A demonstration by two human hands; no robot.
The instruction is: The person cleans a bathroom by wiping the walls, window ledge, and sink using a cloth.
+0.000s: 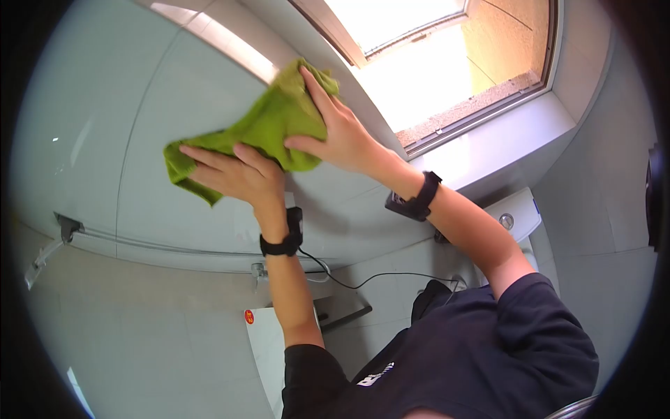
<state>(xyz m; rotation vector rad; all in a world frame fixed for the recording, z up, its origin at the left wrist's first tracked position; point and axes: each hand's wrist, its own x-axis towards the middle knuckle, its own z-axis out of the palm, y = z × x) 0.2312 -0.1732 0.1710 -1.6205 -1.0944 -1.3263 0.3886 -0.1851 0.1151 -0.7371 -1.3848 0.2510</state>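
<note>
A green cloth (269, 129) is spread bunched and creased over the light tiled wall (174, 98), below the edge of a window recess. On the cloth's lower left part, my left hand (244, 178) holds it with fingers stretched along the fabric. My right hand (342, 136) grips the upper right part, thumb low and fingers reaching up to the cloth's top corner. Both wrists carry black straps with small devices.
An open window (433, 70) with a sill (506, 133) is at upper right. A metal shower rail (70, 227) and faucet (259, 271) run along the wall. A white toilet tank (513, 216) stands at right. A black cable (377, 276) hangs from my left wrist device.
</note>
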